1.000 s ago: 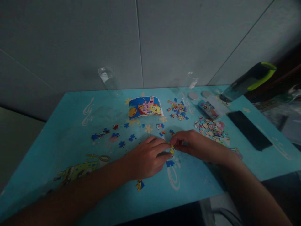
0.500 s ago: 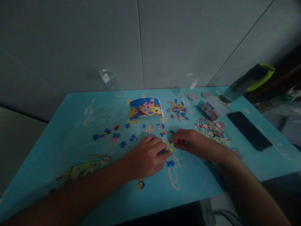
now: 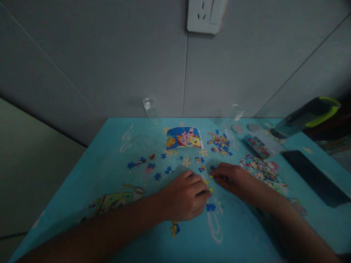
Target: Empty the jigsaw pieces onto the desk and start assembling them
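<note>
Closed around the edge of a small yellow cluster of jigsaw pieces [image 3: 210,189] is my left hand [image 3: 188,195], its fingers partly hiding them. My right hand [image 3: 230,178] pinches a small yellow jigsaw piece [image 3: 211,177] just beyond that cluster; fingertips cover most of it. A blue jigsaw piece [image 3: 211,207] lies on the table nearer to me. Several loose pieces, such as a blue one [image 3: 157,176], are scattered left of my hands. Behind them lies a curled reference picture [image 3: 184,138] with cartoon figures on blue.
Two piles of jigsaw pieces, one mostly blue [image 3: 220,142] and one mixed [image 3: 261,170], lie to the right. A small box [image 3: 257,146], a dark phone [image 3: 315,177] and a bottle [image 3: 301,118] are farther right. Clear containers [image 3: 151,111] stand near the wall.
The camera view has tilted up and turned left, bringing a wall socket into sight. My right fingertips have drawn slightly away from the yellow cluster by my left hand.
</note>
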